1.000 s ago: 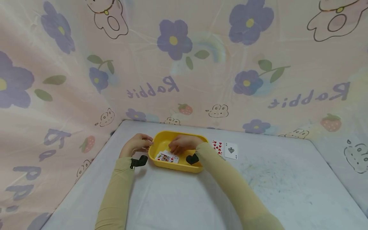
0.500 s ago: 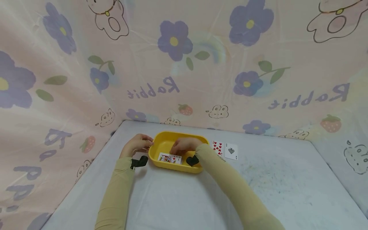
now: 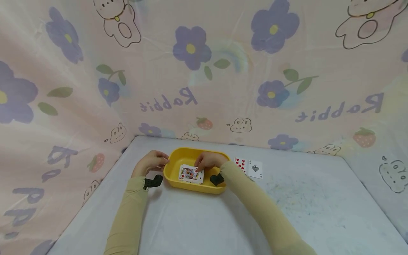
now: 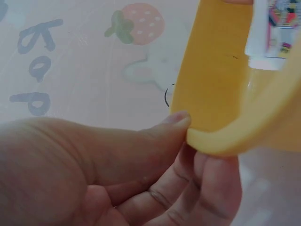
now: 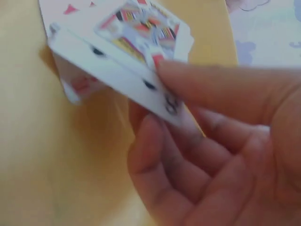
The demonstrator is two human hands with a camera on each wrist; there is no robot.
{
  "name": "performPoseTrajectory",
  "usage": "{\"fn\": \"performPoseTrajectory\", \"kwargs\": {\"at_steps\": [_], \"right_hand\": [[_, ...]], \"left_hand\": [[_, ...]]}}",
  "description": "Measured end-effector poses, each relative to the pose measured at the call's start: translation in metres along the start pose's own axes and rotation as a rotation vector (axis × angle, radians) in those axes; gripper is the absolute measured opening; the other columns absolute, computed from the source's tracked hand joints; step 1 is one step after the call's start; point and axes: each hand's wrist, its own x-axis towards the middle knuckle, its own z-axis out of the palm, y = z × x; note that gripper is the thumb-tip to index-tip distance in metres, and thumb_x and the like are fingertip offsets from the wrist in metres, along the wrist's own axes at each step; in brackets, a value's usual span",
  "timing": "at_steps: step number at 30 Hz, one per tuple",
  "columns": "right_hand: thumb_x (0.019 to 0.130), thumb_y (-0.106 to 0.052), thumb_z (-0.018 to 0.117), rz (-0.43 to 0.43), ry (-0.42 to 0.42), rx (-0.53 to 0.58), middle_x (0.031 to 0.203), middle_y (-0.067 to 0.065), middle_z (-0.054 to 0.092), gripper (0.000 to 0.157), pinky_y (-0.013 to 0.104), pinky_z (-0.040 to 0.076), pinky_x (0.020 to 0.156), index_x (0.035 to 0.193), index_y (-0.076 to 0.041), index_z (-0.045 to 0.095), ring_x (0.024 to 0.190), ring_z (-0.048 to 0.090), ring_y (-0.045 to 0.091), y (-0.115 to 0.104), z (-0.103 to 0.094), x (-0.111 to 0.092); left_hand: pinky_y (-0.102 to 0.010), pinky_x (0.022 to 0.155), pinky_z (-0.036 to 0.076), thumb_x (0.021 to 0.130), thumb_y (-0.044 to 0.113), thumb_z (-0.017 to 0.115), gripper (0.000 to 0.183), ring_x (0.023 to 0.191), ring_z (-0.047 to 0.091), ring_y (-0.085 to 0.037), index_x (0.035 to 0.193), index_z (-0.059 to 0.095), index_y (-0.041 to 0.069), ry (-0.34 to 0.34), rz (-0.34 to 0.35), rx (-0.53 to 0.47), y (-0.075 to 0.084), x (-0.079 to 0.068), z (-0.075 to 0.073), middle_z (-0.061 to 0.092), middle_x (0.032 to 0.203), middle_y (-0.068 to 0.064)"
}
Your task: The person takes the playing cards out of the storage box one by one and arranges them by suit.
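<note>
A yellow plastic tub [image 3: 195, 190] stands on the table toward the back. My left hand [image 3: 151, 163] pinches its left end; in the left wrist view the thumb lies on the inside of the rim [image 4: 225, 141] and the fingers beneath it. Over the tub's middle, my right hand [image 3: 209, 162] pinches playing cards [image 5: 108, 70] between thumb and fingers. The top one is a face card with a red diamond, and a card with black pips shows under it, fanned out. Below these, a card with red pips [image 5: 70, 12] shows in the tub.
Two playing cards lie face up right of the tub: a hearts card [image 3: 239, 163] and an ace of spades [image 3: 255, 169]. White cloth covers the table [image 3: 185, 223]. A printed fabric curtain [image 3: 216, 81] rises behind and at the left.
The right hand has lifted and spread the playing cards, which now sit higher in view, tilted and fanned. The left hand has stayed on the tub's rim.
</note>
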Motion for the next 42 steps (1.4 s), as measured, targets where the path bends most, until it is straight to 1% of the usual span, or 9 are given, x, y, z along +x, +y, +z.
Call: {"fn": "performPoseTrajectory", "kwargs": {"at_steps": [3, 6, 13, 17, 23, 28, 33, 37, 42], "right_hand": [[0.084, -0.005, 0.072, 0.004, 0.104, -0.008, 0.087, 0.007, 0.065, 0.010, 0.034, 0.055, 0.076, 0.092, -0.001, 0.067, 0.072, 0.061, 0.015, 0.002, -0.005, -0.005], [0.084, -0.006, 0.072, 0.006, 0.157, -0.015, 0.087, 0.008, 0.065, 0.009, 0.034, 0.056, 0.073, 0.090, -0.001, 0.068, 0.073, 0.062, 0.017, 0.004, -0.011, -0.010], [0.085, -0.009, 0.071, 0.034, 0.159, -0.022, 0.085, 0.007, 0.065, 0.008, 0.036, 0.055, 0.077, 0.089, -0.002, 0.068, 0.073, 0.059, 0.018, 0.009, -0.026, -0.021], [0.083, -0.009, 0.074, 0.034, 0.192, -0.053, 0.081, 0.005, 0.066, 0.007, 0.034, 0.053, 0.076, 0.086, -0.003, 0.070, 0.070, 0.057, 0.016, 0.015, -0.029, -0.023], [0.085, -0.004, 0.071, 0.017, 0.217, 0.012, 0.080, 0.009, 0.067, 0.006, 0.036, 0.056, 0.074, 0.087, 0.001, 0.068, 0.071, 0.065, 0.022, 0.020, -0.029, -0.025], [0.085, -0.003, 0.071, -0.002, 0.247, 0.006, 0.081, 0.009, 0.067, 0.006, 0.036, 0.057, 0.073, 0.088, 0.002, 0.069, 0.075, 0.067, 0.025, 0.020, -0.033, -0.032], [0.087, -0.005, 0.068, -0.045, 0.312, 0.084, 0.085, 0.011, 0.067, 0.012, 0.034, 0.057, 0.071, 0.096, 0.003, 0.067, 0.075, 0.066, 0.024, 0.022, -0.044, -0.047], [0.089, -0.004, 0.065, -0.106, 0.379, 0.180, 0.090, 0.015, 0.066, 0.019, 0.037, 0.057, 0.073, 0.104, 0.007, 0.063, 0.080, 0.067, 0.031, 0.024, -0.056, -0.068], [0.090, -0.002, 0.064, -0.143, 0.444, 0.288, 0.094, 0.019, 0.065, 0.020, 0.040, 0.056, 0.075, 0.106, 0.009, 0.058, 0.082, 0.067, 0.032, 0.040, -0.070, -0.098]], "left_hand": [[-0.033, 0.072, 0.056, 0.095, 0.011, 0.060, 0.030, 0.087, 0.060, -0.028, 0.119, 0.055, -0.006, -0.001, -0.004, -0.003, 0.000, -0.001, 0.000, 0.061, 0.104, -0.020], [-0.033, 0.073, 0.056, 0.095, 0.011, 0.060, 0.030, 0.086, 0.060, -0.027, 0.119, 0.055, -0.006, -0.010, 0.000, 0.001, 0.000, -0.001, -0.002, 0.061, 0.104, -0.020], [-0.033, 0.072, 0.056, 0.095, 0.011, 0.060, 0.031, 0.079, 0.060, -0.023, 0.120, 0.055, -0.007, -0.020, 0.029, 0.013, 0.003, -0.002, -0.005, 0.061, 0.100, -0.020], [-0.033, 0.071, 0.056, 0.095, 0.010, 0.059, 0.031, 0.079, 0.060, -0.024, 0.120, 0.055, -0.007, -0.021, 0.034, 0.018, 0.005, -0.003, -0.006, 0.061, 0.101, -0.021], [-0.031, 0.071, 0.056, 0.095, 0.011, 0.060, 0.031, 0.078, 0.060, -0.023, 0.120, 0.056, -0.006, -0.021, 0.013, 0.015, 0.006, -0.001, -0.003, 0.062, 0.100, -0.019], [-0.031, 0.070, 0.056, 0.095, 0.012, 0.060, 0.031, 0.077, 0.060, -0.022, 0.120, 0.055, -0.006, -0.021, 0.011, 0.016, 0.006, -0.001, -0.002, 0.061, 0.099, -0.018], [-0.030, 0.069, 0.056, 0.095, 0.012, 0.061, 0.032, 0.074, 0.059, -0.020, 0.120, 0.055, -0.005, -0.009, 0.019, 0.027, 0.003, -0.001, -0.002, 0.062, 0.096, -0.017], [-0.030, 0.068, 0.056, 0.095, 0.013, 0.061, 0.032, 0.073, 0.059, -0.019, 0.120, 0.055, -0.005, -0.005, 0.026, 0.036, 0.000, 0.001, -0.001, 0.062, 0.095, -0.016], [-0.030, 0.068, 0.056, 0.095, 0.012, 0.061, 0.031, 0.074, 0.059, -0.020, 0.120, 0.055, -0.006, -0.005, 0.020, 0.029, 0.000, 0.001, 0.000, 0.062, 0.096, -0.016]]}}
